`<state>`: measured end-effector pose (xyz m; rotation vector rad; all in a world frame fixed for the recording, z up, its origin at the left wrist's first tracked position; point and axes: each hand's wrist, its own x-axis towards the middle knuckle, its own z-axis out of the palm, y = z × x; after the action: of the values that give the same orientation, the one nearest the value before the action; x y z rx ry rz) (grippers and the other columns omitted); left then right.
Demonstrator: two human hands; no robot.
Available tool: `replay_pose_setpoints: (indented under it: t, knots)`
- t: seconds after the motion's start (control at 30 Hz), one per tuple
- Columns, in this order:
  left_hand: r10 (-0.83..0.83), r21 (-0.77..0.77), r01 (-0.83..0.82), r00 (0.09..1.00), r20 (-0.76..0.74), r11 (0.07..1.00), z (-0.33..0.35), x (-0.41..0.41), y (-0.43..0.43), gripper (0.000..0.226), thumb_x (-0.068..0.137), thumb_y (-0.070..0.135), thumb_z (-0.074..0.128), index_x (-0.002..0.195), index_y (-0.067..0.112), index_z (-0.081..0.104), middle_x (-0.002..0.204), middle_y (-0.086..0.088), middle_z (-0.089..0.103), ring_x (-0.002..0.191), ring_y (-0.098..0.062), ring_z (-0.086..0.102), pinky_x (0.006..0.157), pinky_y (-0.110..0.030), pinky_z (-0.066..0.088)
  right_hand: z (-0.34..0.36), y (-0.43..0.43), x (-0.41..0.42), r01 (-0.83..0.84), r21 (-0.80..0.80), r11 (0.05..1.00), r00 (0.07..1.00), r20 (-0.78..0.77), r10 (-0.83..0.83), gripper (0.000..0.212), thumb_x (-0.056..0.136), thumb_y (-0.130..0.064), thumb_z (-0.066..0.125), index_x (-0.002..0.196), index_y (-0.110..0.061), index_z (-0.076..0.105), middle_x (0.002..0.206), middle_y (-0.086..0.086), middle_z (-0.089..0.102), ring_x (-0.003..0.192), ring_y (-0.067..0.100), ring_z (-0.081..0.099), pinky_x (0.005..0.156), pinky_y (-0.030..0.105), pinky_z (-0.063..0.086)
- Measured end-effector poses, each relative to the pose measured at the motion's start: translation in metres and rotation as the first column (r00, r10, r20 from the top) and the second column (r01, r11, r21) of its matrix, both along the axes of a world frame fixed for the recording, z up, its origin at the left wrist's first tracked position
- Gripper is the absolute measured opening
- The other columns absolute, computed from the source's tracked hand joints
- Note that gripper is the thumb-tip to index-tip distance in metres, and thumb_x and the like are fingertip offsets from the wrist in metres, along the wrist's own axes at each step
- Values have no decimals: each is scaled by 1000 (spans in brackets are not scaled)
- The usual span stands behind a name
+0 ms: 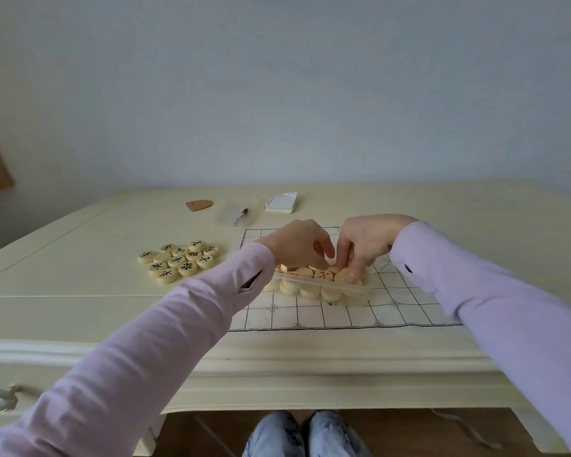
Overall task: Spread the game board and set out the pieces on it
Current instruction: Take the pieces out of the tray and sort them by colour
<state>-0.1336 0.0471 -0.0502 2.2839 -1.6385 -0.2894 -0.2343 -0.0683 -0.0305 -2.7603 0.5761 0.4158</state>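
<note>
Over the tray (323, 285), right hand (365, 242) pinches a piece (343, 275) on edge.

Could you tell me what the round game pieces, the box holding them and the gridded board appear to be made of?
The pale round game pieces look like smooth light wood, though cream plastic is possible. The clear rectangular box is likely thin plastic: the pieces show through its wall. The white gridded board seems to be thin cloth or paper, lying flat with printed lines.
</note>
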Motion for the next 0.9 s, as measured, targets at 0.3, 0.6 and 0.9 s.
replay_pose_setpoints:
  t: [0.3, 0.6, 0.9]
  knots:
    - [-7, 70, 22, 977, -215, 997, -6, -7, -2, 27, 83, 18, 68, 110, 16, 65, 83, 6, 69, 68, -12, 59, 63, -20, 47, -7, -13, -11, 80, 363, 929, 939, 285, -192, 25, 75, 10, 71, 98, 1, 71, 57, -5, 64, 60, 11, 61, 65, 16, 57]
    - [-30, -141, 42, 996, 81, 989, -16, 6, 0, 20, 77, -4, 64, 85, 13, 64, 77, 5, 58, 72, -12, 54, 63, -13, 42, -11, -18, -11, 80, 304, 949, 918, 350, -189, 16, 77, 1, 72, 81, -15, 70, 71, -1, 64, 69, 12, 61, 64, 20, 52]
    - [1, -118, 11, 995, 99, 993, -11, 18, 13, 31, 83, -4, 49, 99, 13, 70, 99, 1, 71, 83, -7, 58, 66, -3, 42, -6, 12, 2, -23, -146, 989, 999, -36, 18, 20, 60, -25, 86, 65, -28, 66, 79, -11, 63, 89, 16, 61, 84, 36, 53]
